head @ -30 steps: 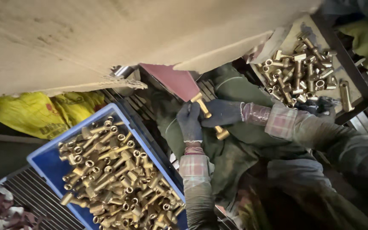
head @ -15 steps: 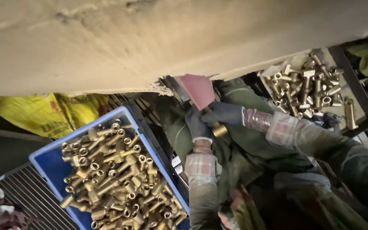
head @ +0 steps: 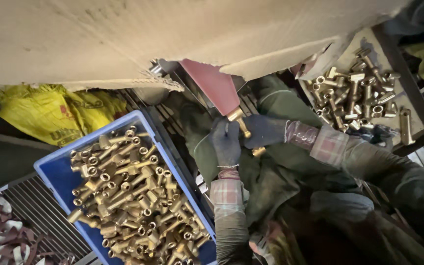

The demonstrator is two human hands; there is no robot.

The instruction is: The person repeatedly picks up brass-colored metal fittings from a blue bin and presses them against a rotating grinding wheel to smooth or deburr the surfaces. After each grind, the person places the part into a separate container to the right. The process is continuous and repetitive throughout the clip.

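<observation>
A broad sheet of pale brown cardboard (head: 123, 39) covers the upper part of the view, its torn lower edge hanging over the work area. Below it on the left sits a blue rectangular plastic crate (head: 55, 179) heaped with short brass tube fittings (head: 133, 196). Behind the crate lies a crumpled yellow woven sack (head: 50, 113). At upper right a shallow dark-rimmed tray (head: 420, 120) carries a thinner scatter of similar brass fittings (head: 354, 95). A dull red abrasive belt (head: 212, 86) slopes down from under the cardboard toward the middle.

The left hand (head: 225, 142), in a dark blue-grey glove, and the right hand (head: 265, 130), gloved alike, are both closed around one slim brass fitting (head: 242, 125), which they hold between them just over the person's green-clad lap. Its long axis runs diagonally: the upper end, with a wider squarish head, points up and to the left and touches the lower tip of the red belt, while the lower end points down and to the right, showing below the right hand's fingers (head: 251, 140).
</observation>
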